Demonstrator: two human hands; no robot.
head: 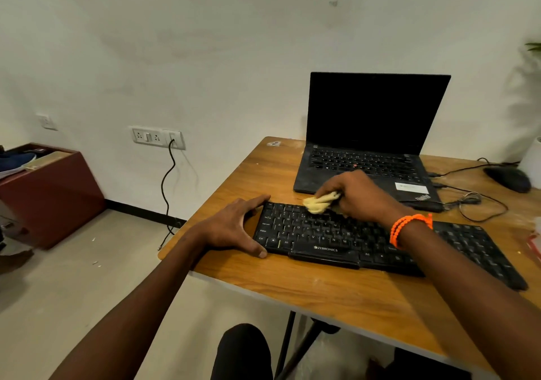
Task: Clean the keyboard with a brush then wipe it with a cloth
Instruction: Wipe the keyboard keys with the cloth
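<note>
Right hand (355, 195) gripping yellow cloth (319, 201) against black Zebronics keyboard (336, 234) top row, left hand (234, 227) spreading wide, bracing keyboard's left end on worktop (336, 294).

Bare worktop (336, 292) runs along the lower edge of the frame below the keyboard (366, 239), and at the upper left corner beside the laptop (369, 145). The laptop stands just above the keyboard, blocking that side. At right, loose cables (480, 204) and a mouse (509, 178) crowd the surface.
</note>
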